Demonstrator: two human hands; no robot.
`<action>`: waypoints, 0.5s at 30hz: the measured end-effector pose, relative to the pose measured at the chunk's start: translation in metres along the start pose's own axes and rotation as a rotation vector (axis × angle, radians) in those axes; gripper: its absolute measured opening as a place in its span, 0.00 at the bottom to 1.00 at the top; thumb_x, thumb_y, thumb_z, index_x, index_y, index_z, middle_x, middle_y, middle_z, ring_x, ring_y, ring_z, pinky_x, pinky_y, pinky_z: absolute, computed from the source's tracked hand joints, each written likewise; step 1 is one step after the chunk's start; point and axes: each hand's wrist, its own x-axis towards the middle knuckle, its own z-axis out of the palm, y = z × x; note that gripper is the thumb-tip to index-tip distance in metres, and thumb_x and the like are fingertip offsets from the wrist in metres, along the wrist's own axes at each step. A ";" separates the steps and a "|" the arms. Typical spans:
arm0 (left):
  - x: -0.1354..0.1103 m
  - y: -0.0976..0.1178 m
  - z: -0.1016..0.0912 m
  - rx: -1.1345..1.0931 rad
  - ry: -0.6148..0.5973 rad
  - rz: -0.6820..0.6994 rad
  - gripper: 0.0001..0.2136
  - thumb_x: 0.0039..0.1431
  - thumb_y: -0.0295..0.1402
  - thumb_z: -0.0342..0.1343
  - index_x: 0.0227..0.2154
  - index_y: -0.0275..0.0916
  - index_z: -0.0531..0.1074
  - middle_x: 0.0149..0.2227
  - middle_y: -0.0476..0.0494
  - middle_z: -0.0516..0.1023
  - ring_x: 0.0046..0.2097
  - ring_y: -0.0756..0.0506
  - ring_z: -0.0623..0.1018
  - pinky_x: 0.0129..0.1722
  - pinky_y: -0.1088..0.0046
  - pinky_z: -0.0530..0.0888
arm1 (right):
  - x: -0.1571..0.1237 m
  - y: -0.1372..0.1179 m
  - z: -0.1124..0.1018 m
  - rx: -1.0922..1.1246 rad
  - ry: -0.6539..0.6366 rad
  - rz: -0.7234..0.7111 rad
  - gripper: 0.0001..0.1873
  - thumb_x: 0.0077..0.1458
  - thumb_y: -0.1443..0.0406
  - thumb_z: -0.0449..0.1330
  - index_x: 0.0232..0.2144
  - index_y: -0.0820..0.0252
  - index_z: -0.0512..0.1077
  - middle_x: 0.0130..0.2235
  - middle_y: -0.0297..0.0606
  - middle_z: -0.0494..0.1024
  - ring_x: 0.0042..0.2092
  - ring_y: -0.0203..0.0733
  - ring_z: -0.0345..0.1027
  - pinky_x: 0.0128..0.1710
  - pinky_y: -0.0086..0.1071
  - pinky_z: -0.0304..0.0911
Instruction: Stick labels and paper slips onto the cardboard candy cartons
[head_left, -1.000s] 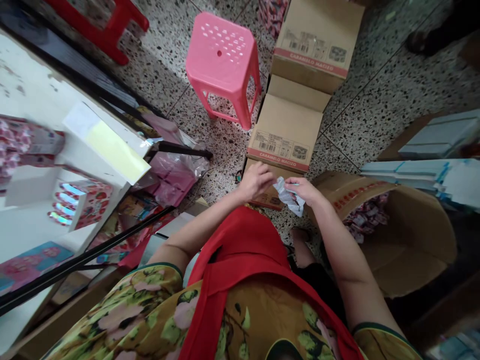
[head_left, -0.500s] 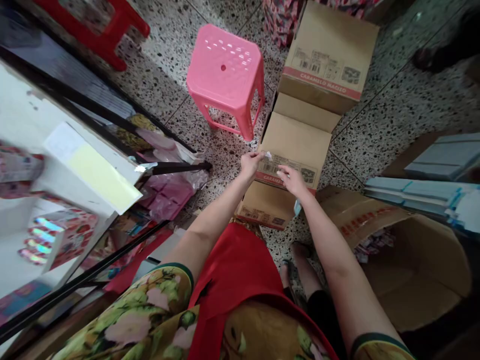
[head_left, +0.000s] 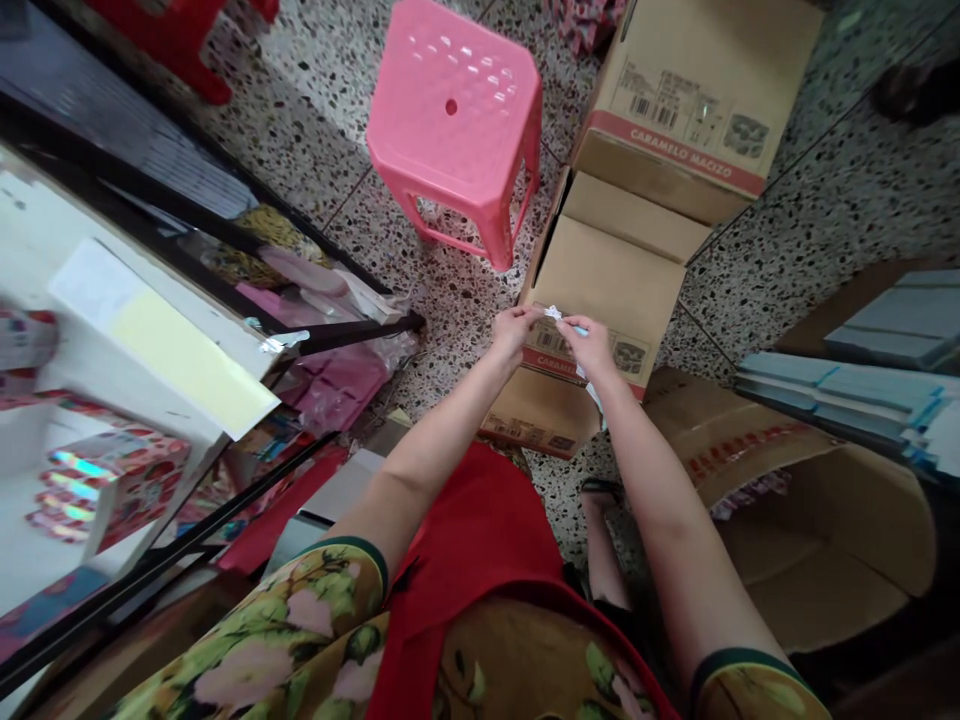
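Above a closed-looking cardboard box, my left hand [head_left: 516,332] pinches one side of a small white crumpled piece [head_left: 553,312], too small to name surely. My right hand [head_left: 589,348] meets it from the other side, thumb and forefinger pressed together at the piece. A thin light blue and white strip [head_left: 595,394] shows at the right hand, partly above the fingers and partly hanging below the palm. Under both hands lies the cardboard box [head_left: 615,270] with a red printed band.
A pink plastic stool [head_left: 454,110] stands ahead. Another cardboard box [head_left: 694,90] lies beyond the first. At right are an open carton [head_left: 840,540] with wrapped items and stacked light blue sheets [head_left: 832,385]. A black-framed shelf [head_left: 341,335] is at left. A person's foot shows below right.
My right hand has come in to the left hand and now pinches at the white piece. More of the light blue strip shows. The view has shifted, so the stool and boxes appear larger and higher.
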 end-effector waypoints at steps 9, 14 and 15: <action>0.004 0.003 -0.009 -0.036 0.094 -0.197 0.10 0.47 0.25 0.62 0.21 0.36 0.65 0.20 0.53 0.65 0.22 0.55 0.65 0.24 0.78 0.58 | -0.008 0.003 -0.020 -0.609 0.153 -0.214 0.13 0.61 0.60 0.57 0.36 0.59 0.80 0.43 0.44 0.74 0.38 0.45 0.69 0.43 0.39 0.63; 0.016 0.000 -0.014 0.023 0.079 -0.116 0.05 0.49 0.25 0.61 0.22 0.34 0.70 0.18 0.54 0.64 0.20 0.56 0.60 0.22 0.79 0.55 | -0.003 0.027 -0.035 -0.366 -0.068 -0.287 0.11 0.57 0.58 0.61 0.32 0.59 0.79 0.40 0.42 0.75 0.43 0.47 0.71 0.51 0.44 0.65; 0.018 -0.002 -0.011 0.036 0.079 -0.099 0.05 0.49 0.25 0.61 0.23 0.34 0.71 0.18 0.54 0.65 0.20 0.56 0.60 0.22 0.79 0.55 | -0.004 0.031 -0.035 -0.313 -0.126 -0.342 0.10 0.56 0.58 0.62 0.32 0.58 0.78 0.44 0.43 0.75 0.47 0.47 0.71 0.55 0.45 0.64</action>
